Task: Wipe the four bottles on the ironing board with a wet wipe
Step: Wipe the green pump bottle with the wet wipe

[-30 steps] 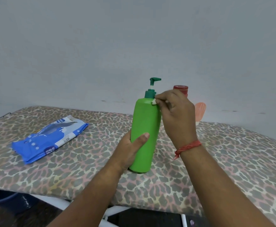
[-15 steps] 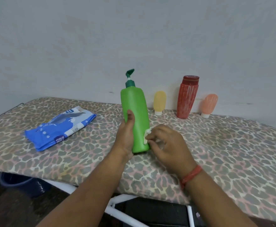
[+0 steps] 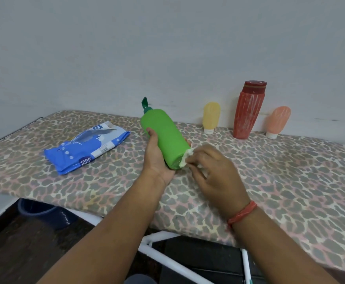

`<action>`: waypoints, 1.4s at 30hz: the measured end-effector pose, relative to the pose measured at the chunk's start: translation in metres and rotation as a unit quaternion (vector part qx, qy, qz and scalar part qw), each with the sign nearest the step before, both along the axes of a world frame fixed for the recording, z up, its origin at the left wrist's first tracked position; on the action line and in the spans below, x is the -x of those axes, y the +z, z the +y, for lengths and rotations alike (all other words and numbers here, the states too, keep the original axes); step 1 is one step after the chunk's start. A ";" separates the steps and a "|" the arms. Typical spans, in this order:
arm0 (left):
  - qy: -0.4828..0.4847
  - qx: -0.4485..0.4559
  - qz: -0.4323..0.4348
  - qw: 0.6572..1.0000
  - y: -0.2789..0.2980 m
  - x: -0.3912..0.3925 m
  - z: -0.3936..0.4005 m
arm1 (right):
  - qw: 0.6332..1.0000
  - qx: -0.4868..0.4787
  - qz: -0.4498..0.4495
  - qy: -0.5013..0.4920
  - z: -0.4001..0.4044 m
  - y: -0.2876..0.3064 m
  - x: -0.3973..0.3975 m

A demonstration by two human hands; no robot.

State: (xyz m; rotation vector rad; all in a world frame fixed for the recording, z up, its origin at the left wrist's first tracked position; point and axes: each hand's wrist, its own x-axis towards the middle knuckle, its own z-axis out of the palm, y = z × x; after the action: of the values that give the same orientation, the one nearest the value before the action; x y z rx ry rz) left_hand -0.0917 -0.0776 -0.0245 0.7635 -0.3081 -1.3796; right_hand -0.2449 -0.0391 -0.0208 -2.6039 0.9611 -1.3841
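Covering the scene, the ironing board (image 3: 290, 181) carries everything. Above its middle, the left hand (image 3: 157, 158) has its grip wrapped round the tilted green bottle (image 3: 165, 138), while the right hand (image 3: 214, 173) pinches a white wipe (image 3: 186, 158) against the bottle's base. The red bottle (image 3: 248, 111), blue packet (image 3: 87, 148), peach bottle (image 3: 277, 121) and yellow bottle (image 3: 211, 116) stand apart from it.

The light is soft, even and rather dim, with a cool grey cast on the wall (image 3: 167, 48). Shadows are faint; a dark band lies under the ironing board (image 3: 290, 181). No glare shows. The wide lens bends the board's far edge. The picture is slightly soft overall, most at the lower corners.
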 end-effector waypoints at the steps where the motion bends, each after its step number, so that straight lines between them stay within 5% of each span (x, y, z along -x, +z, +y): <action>1: -0.012 0.000 0.008 1.000 0.000 0.000 0.000 | 0.999 0.018 0.037 0.021 0.002 -0.001 -0.005; 4: -0.036 0.003 0.016 0.999 0.000 0.001 -0.001 | 0.991 0.081 0.105 0.013 0.002 -0.003 -0.013; 7: -0.037 0.020 0.018 0.999 0.000 0.001 0.001 | 0.995 0.072 0.054 -0.047 0.000 0.000 -0.010; 11: -0.044 0.013 0.008 0.999 0.001 0.002 0.002 | 0.982 0.121 0.145 0.013 0.007 -0.008 -0.015; 16: -0.031 0.022 0.025 0.999 -0.002 0.000 0.001 | 0.993 0.087 0.062 -0.059 0.003 0.000 -0.008; 20: -0.048 0.021 0.001 0.999 -0.001 0.003 0.003 | 0.977 0.156 0.142 0.021 0.006 -0.007 -0.016; 24: -0.030 0.020 -0.032 0.999 0.001 0.004 0.004 | 0.981 0.172 0.094 -0.002 0.005 -0.003 -0.013; 29: 0.043 0.007 -0.144 0.989 0.002 0.009 0.006 | 0.981 0.142 0.133 -0.007 0.001 -0.006 -0.016; 33: 0.040 0.034 -0.141 0.989 0.003 0.012 0.009 | 0.991 0.090 0.071 -0.066 -0.003 -0.002 -0.012; 37: 0.054 0.040 -0.183 0.981 0.002 0.011 0.008 | 0.983 0.113 0.148 -0.004 0.000 -0.005 -0.013; 42: 0.031 0.068 -0.175 0.982 0.001 0.008 0.012 | 0.992 -0.061 -0.039 -0.101 -0.017 -0.003 0.005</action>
State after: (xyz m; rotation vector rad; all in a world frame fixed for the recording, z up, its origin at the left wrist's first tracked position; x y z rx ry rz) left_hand -0.0997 -0.0660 -0.0235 0.8931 -0.6411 -1.1493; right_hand -0.2497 -0.0556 -0.0239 -2.4011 1.2830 -1.4074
